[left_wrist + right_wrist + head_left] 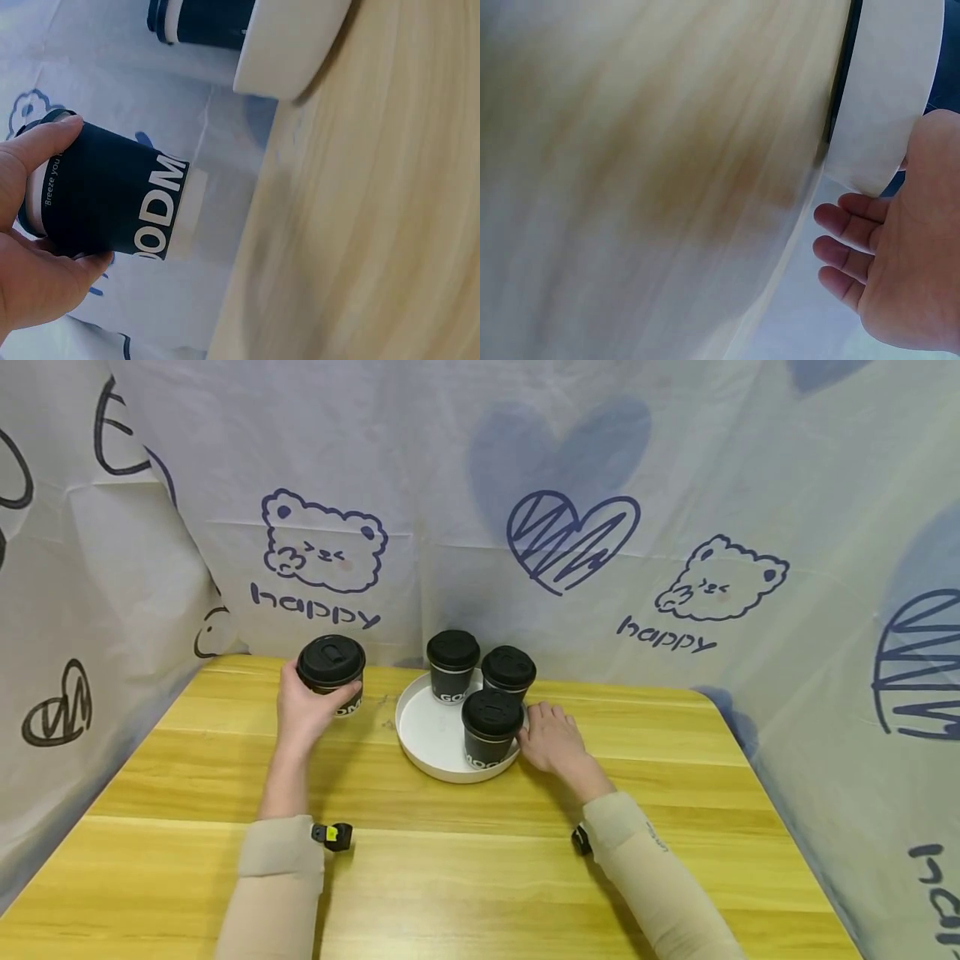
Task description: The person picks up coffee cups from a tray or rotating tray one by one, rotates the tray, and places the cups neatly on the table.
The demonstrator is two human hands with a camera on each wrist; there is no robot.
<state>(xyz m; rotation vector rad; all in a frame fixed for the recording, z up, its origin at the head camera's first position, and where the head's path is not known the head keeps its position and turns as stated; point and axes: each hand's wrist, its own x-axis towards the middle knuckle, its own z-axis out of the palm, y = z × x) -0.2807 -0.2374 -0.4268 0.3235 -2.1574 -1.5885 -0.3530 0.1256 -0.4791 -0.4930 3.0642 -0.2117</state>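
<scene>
My left hand (303,710), arm outstretched, wraps its fingers round an upright black paper cup with black lid and white lettering (332,662), raised above the yellow wooden desk (450,868); three lookalikes (491,735) stand in a round white tray (431,731), my right hand (557,742) beside it, fingers relaxed, slightly bent, empty.

A printed cloth (442,452) hangs behind the wooden table (457,877).
</scene>
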